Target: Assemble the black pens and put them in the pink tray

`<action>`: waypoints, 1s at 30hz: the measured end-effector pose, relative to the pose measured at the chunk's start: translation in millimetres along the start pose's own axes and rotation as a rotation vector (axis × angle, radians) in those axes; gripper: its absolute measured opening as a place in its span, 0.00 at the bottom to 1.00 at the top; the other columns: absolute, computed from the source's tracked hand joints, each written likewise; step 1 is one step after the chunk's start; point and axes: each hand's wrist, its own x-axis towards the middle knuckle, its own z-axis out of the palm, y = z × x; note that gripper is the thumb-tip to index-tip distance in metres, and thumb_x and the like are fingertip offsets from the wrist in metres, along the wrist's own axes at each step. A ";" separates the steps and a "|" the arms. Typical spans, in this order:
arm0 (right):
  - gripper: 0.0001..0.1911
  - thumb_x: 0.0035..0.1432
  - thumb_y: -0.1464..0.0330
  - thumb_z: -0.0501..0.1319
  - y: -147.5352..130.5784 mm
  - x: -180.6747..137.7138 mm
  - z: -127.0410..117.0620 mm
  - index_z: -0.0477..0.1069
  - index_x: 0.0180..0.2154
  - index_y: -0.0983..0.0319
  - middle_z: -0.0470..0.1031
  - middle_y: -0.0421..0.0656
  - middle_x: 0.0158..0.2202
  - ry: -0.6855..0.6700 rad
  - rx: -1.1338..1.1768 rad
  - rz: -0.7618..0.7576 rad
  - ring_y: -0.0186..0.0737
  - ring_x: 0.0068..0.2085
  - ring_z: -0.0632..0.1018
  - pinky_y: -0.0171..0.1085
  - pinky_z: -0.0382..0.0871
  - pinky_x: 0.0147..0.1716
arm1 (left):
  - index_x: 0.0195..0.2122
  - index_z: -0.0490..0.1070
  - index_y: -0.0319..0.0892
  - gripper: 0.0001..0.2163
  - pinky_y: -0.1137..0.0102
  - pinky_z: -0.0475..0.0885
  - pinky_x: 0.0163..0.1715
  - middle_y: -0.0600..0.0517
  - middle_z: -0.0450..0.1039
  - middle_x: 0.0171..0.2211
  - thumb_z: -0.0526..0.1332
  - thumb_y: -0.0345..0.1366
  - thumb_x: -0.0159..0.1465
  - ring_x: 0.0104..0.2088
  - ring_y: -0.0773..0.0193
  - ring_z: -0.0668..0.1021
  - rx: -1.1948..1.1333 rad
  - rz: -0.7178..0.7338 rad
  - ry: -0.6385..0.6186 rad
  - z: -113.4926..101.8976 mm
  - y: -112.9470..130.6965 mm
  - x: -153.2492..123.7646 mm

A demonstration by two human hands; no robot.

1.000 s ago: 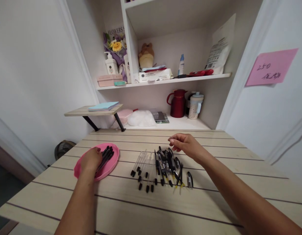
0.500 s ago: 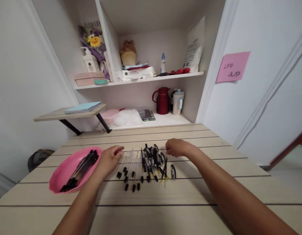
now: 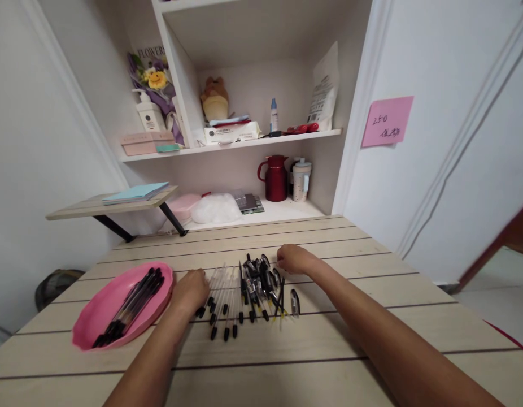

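On the table lies a row of clear pen barrels (image 3: 221,288) with black ends pointing toward me. My left hand (image 3: 191,289) is at the left end of this row, its fingers curled down; what they grip, if anything, is hidden. Right of the barrels is a heap of black pen caps (image 3: 261,277). Thin black refills (image 3: 281,297) with yellow tips lie beside it, and a single cap (image 3: 295,303) sits apart. My right hand (image 3: 294,259) rests at the heap's right side, fingers curled in, their contents out of sight.
A pink bowl (image 3: 86,316) holding several black pens (image 3: 132,308) stands on the left. Behind it a small raised shelf (image 3: 70,210) carries blue paper (image 3: 136,192). At the back, a cabinet holds a red jug (image 3: 275,180) and a lidded cup (image 3: 301,181).
My left hand has curled its fingers and turned down at the left end of the barrels. My right hand stays beside the caps. The whole view has shifted slightly.
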 end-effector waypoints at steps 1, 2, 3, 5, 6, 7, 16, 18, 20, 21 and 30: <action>0.12 0.50 0.69 0.54 1.0 1.2 1.2 0.74 0.33 0.65 0.76 0.50 0.32 0.014 0.010 0.004 0.41 0.35 0.75 0.32 0.61 0.28 | 0.34 0.70 0.37 0.11 0.62 0.65 0.35 0.38 0.73 0.36 0.50 0.34 0.56 0.39 0.50 0.74 -0.010 -0.004 0.001 0.6 -2.1 -0.1; 0.12 0.50 0.69 0.54 2.2 2.4 2.5 0.74 0.32 0.65 0.76 0.50 0.32 0.024 0.020 0.008 0.41 0.34 0.75 0.32 0.61 0.28 | 0.34 0.70 0.38 0.11 0.63 0.65 0.35 0.39 0.73 0.36 0.51 0.35 0.55 0.39 0.51 0.74 -0.022 -0.006 0.003 1.0 -4.2 0.0; 0.11 0.50 0.69 0.54 3.4 3.7 3.9 0.74 0.31 0.65 0.76 0.50 0.31 0.029 0.028 0.012 0.40 0.34 0.75 0.32 0.61 0.28 | 0.34 0.70 0.38 0.11 0.64 0.65 0.35 0.39 0.73 0.35 0.51 0.35 0.55 0.39 0.52 0.74 -0.034 -0.010 0.006 1.3 -6.1 0.3; 0.11 0.50 0.69 0.55 5.7 6.6 7.1 0.74 0.30 0.65 0.76 0.50 0.31 0.036 0.041 0.019 0.40 0.34 0.75 0.32 0.61 0.28 | 0.33 0.70 0.39 0.10 0.66 0.64 0.34 0.41 0.74 0.34 0.51 0.35 0.55 0.38 0.54 0.74 -0.060 -0.018 0.012 1.6 -9.3 1.2; 0.10 0.49 0.69 0.55 6.8 8.2 8.8 0.74 0.29 0.65 0.76 0.50 0.31 0.039 0.047 0.023 0.40 0.34 0.75 0.32 0.61 0.28 | 0.32 0.70 0.39 0.10 0.67 0.64 0.34 0.41 0.74 0.33 0.51 0.35 0.55 0.37 0.55 0.75 -0.075 -0.020 0.014 1.9 -10.4 1.8; 0.10 0.49 0.69 0.55 7.9 9.8 10.5 0.75 0.29 0.65 0.76 0.50 0.31 0.042 0.051 0.027 0.40 0.34 0.75 0.32 0.60 0.28 | 0.31 0.70 0.39 0.10 0.67 0.64 0.33 0.42 0.74 0.33 0.51 0.35 0.54 0.36 0.55 0.75 -0.090 -0.020 0.015 2.3 -11.4 2.3; 0.12 0.49 0.69 0.54 13.7 20.7 20.9 0.75 0.31 0.65 0.76 0.51 0.31 0.066 0.076 0.056 0.41 0.35 0.75 0.32 0.61 0.30 | 0.19 0.68 0.41 0.06 0.70 0.60 0.25 0.48 0.73 0.24 0.55 0.36 0.48 0.27 0.59 0.73 -0.231 -0.017 -0.008 7.3 -10.5 5.5; 0.12 0.48 0.69 0.54 13.8 21.5 20.9 0.74 0.31 0.66 0.76 0.51 0.32 0.069 0.085 0.057 0.42 0.35 0.75 0.33 0.61 0.30 | 0.18 0.67 0.41 0.04 0.70 0.59 0.24 0.49 0.72 0.21 0.55 0.34 0.46 0.25 0.60 0.72 -0.263 -0.022 -0.016 8.0 -10.5 6.1; 0.12 0.48 0.69 0.54 14.3 21.0 18.9 0.74 0.31 0.66 0.76 0.51 0.32 0.072 0.096 0.057 0.43 0.35 0.74 0.33 0.61 0.30 | 0.15 0.66 0.41 0.04 0.71 0.59 0.23 0.51 0.70 0.17 0.55 0.33 0.45 0.22 0.61 0.71 -0.299 -0.031 -0.026 8.9 -11.5 6.4; 0.12 0.48 0.69 0.54 15.0 20.2 17.2 0.74 0.31 0.66 0.76 0.51 0.32 0.068 0.102 0.056 0.43 0.35 0.74 0.34 0.61 0.30 | 0.14 0.65 0.41 0.05 0.71 0.58 0.23 0.52 0.68 0.15 0.55 0.33 0.45 0.21 0.62 0.70 -0.318 -0.037 -0.031 9.4 -12.4 6.4; 0.06 0.38 0.73 0.58 24.7 5.9 3.9 0.72 0.24 0.64 0.73 0.42 0.19 -0.182 0.259 -0.055 0.35 0.24 0.73 0.31 0.61 0.23 | 0.10 0.58 0.41 0.09 0.74 0.50 0.15 0.59 0.53 0.08 0.55 0.34 0.45 0.12 0.71 0.60 -0.579 -0.073 -0.060 13.5 -18.1 3.9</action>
